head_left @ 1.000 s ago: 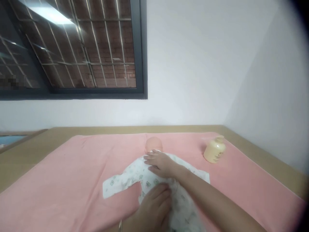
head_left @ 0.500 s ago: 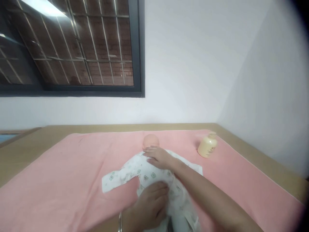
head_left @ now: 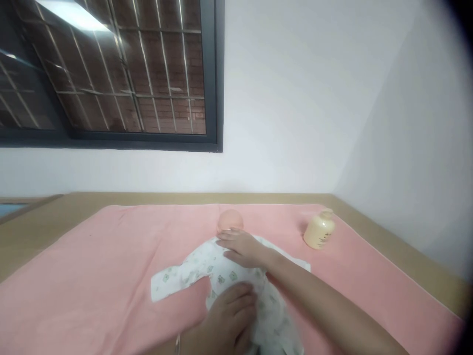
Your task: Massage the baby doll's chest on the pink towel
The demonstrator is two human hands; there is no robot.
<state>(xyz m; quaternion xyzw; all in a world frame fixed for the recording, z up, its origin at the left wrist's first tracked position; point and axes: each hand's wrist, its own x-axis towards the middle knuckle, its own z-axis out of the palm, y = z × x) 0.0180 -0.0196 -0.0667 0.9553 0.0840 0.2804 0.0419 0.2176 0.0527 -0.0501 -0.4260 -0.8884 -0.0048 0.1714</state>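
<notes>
A baby doll lies on its back with its round head (head_left: 230, 220) toward the wall, dressed in a white baby bodysuit (head_left: 192, 264) with green prints. One long sleeve stretches out to the left and the other to the right. My right hand (head_left: 244, 248) rests on the upper chest just below the head, fingers extended and flat. Lower down, my left hand (head_left: 231, 318) has its fingers curled at the front of the bodysuit, pinching the cloth at the belly; its fingertips are partly hidden and slightly blurred. A bracelet circles my left wrist.
A pink mat (head_left: 92, 276) covers most of the tan tabletop (head_left: 33, 246). A pale yellow bottle (head_left: 319, 230) stands on the mat to the right of the doll. Behind are a white wall (head_left: 281, 123) and a dark-framed barred window (head_left: 214, 98).
The view has tilted slightly, so things sit a little lower. My right hand stays on the chest; my left hand remains at the belly with only a slight shift.
</notes>
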